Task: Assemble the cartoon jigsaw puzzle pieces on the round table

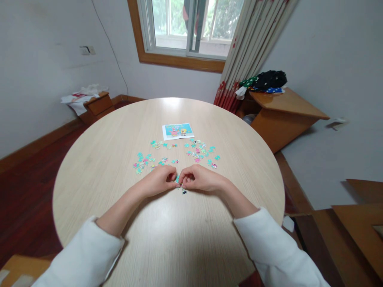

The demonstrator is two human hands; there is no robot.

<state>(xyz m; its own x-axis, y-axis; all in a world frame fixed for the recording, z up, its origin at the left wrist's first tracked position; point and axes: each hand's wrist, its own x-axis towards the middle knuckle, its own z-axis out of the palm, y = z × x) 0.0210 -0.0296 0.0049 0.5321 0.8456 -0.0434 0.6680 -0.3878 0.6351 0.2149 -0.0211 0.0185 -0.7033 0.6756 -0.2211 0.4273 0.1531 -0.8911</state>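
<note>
My left hand (162,179) and my right hand (197,177) meet over the near middle of the round table, with fingers curled and fingertips almost touching. Between them lie small jigsaw puzzle pieces (184,191), some dark and pale, with a bit of turquoise behind. Each hand pinches at these pieces; the fingers partly cover them. Loose puzzle pieces (143,161) in turquoise, pink and yellow are scattered beyond my left hand. Another spread of puzzle pieces (202,150) lies beyond my right hand. Farther back rests a picture card (178,131) showing a pink and a yellow cartoon figure on blue.
The round wooden table (179,239) fills the middle. Past its far right edge, a wooden cabinet (287,107) carries dark and spotted cloths (271,81). At the far left, papers (82,97) lie on a low wooden stand. A curtain (248,48) hangs beside the window.
</note>
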